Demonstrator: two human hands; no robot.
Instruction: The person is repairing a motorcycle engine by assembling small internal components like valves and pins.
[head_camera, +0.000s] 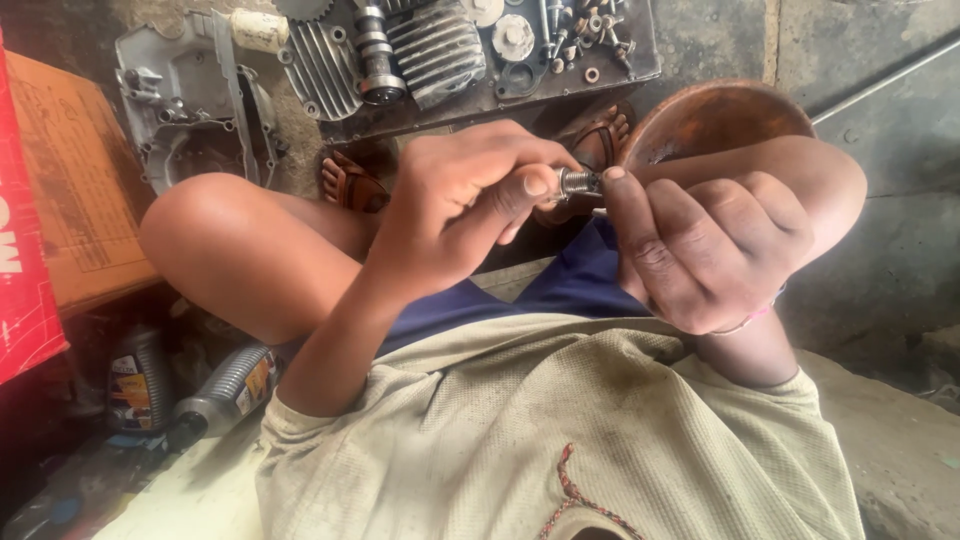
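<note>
head-worn view, looking down, close

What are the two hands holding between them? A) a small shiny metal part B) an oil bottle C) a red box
A: the left hand and right hand pinch a small threaded metal part between their fingertips.

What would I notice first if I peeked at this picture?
First, two hands in the middle: the left hand and right hand pinch a small threaded metal part between their fingertips. Above them, at the top, lies a dark tray of engine pieces, with finned covers and loose bolts. Grey oil bottles lie at the lower left.
</note>
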